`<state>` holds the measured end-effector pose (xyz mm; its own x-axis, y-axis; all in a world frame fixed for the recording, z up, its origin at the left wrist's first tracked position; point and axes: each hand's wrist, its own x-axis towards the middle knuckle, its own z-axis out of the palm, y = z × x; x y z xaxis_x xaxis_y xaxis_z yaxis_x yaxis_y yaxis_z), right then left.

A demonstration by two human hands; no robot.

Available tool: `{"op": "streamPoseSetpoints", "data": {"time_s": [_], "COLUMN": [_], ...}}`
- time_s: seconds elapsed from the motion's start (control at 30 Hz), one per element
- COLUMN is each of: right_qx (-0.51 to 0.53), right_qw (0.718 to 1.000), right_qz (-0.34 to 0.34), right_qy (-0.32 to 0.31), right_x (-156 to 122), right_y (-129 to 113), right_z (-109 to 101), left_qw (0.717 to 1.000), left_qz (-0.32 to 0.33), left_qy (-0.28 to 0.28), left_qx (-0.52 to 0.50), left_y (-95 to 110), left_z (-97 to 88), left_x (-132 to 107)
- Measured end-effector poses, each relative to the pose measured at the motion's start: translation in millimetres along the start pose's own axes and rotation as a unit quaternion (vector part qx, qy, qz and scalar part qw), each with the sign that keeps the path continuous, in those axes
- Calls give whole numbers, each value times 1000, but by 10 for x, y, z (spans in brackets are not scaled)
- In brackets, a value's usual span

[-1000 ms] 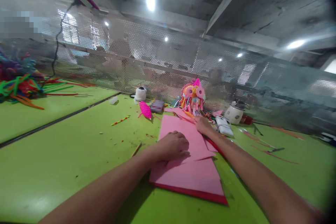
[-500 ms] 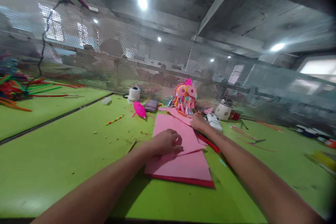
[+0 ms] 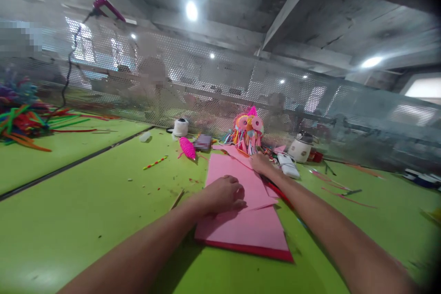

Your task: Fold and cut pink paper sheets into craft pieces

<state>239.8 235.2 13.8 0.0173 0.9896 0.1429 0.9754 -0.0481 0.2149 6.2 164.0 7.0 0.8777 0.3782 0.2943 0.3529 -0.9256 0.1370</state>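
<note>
Pink paper sheets lie stacked on the green table, with a red layer showing along the near edge. My left hand rests on the upper sheet, its fingers loosely bent and apart, holding nothing. Toward the far right edge of the stack, my right hand has its fingers closed beside a loose pink paper piece. What is between those fingers is hidden. A red strip runs under my right forearm. Just behind the right hand stands an owl-like figure with paper fringes.
A pink yarn bundle and a white tape roll sit left of the figure. To the right are a white box-like object and a white pot-shaped container. Colourful pipe cleaners pile up far left. A perforated screen borders the table.
The view has shifted slightly, so everything appears a little lower and further right. Both hands keep nearly the same places on the paper.
</note>
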Motion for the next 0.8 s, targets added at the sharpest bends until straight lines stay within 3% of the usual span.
{"op": "streamPoseSetpoints", "data": {"time_s": [0.2,0.53,0.67,0.8], "right_qx": [3,20,55,110], "right_qw": [999,999,993,983], "right_qz": [-13,5,-9,-60], "right_qy": [31,50,108,137], "right_x": [-30,68,-16,-336], "right_y": [-102,84,61,-23], "right_z": [31,155,28,-173], "left_qw": [1000,999,1000,999], "left_qz": [-14,18,17,-28], "left_qy": [0,-7,0,0], "left_qx": [2,37,18,-24], "left_y": [26,50,35,18], "left_z": [-29,-55,-44,-21], "left_x": [5,10,6,9]}}
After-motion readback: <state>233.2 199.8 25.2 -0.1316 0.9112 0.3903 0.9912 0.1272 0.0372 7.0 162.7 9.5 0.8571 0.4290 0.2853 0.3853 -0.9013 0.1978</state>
